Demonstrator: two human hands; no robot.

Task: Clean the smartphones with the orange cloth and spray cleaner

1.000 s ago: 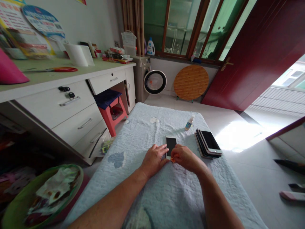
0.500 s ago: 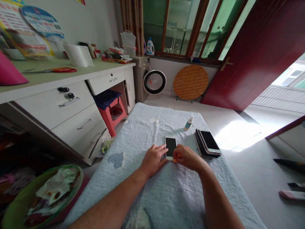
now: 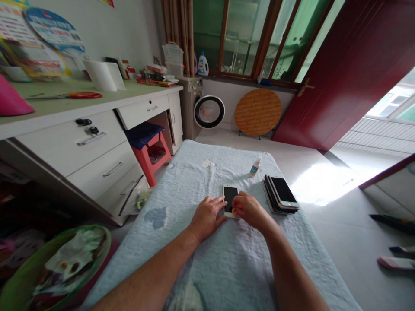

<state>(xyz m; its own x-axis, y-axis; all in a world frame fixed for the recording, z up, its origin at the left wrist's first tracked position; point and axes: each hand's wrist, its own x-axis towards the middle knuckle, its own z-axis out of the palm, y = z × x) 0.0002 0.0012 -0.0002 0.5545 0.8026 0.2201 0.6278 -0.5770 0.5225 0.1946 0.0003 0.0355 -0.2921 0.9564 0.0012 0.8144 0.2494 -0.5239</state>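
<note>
A white phone with a dark screen [image 3: 230, 195] lies face up on the light blue cloth [image 3: 191, 172]. My left hand [image 3: 207, 217] rests at its left side, fingertips on the screen's left edge and thumb by the lower edge. Bunched over the phone's lower right part, my right hand [image 3: 249, 210] is closed on a small orange cloth [image 3: 235, 211], most of it hidden by the fingers. A stack of several phones [image 3: 281, 194] sits to the right, a white one on top. Behind it stands a small spray bottle [image 3: 255, 166].
Left of the covered surface are a desk [image 3: 97, 151] with drawers, a red stool [image 3: 152, 157] and a green-rimmed bin [image 3: 103, 246] holding used tissues. Beyond the far edge stand a washing machine [image 3: 191, 103] with its door open and a round wooden board [image 3: 258, 112].
My right hand has moved slightly up and left over the phone with the orange cloth. My left hand stays at the phone's left side. The view has shifted a little.
</note>
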